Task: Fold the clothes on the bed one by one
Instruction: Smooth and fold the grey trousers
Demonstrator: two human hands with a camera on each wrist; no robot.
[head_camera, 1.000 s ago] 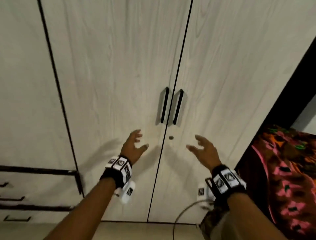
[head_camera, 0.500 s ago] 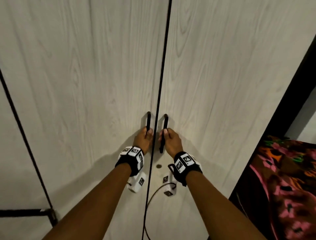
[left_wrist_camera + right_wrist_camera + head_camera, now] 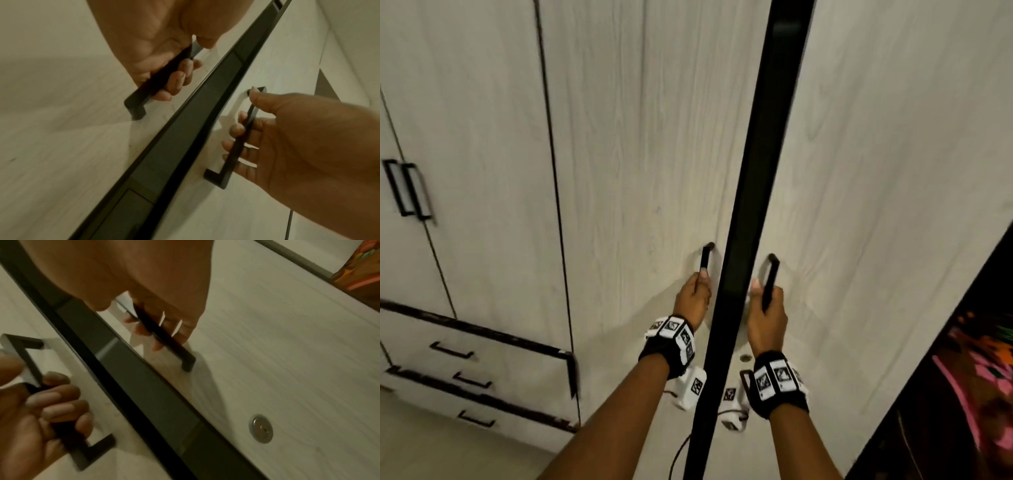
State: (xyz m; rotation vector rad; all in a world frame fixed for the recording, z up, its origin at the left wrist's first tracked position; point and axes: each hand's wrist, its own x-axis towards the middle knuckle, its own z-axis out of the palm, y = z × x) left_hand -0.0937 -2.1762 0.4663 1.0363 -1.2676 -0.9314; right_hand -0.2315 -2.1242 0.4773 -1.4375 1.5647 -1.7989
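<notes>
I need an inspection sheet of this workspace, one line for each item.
Surface: pale wood-grain wardrobe doors, parted by a dark gap.
Job's things: no clothes seen; patterned fabric at the right edge.
Clutter: nothing seen.
Hands: left hand grips the left handle; right hand grips the right handle.
Cables: a thin cable hangs below the wrists.
Surroundings: drawers at lower left; keyhole in the right door.
</notes>
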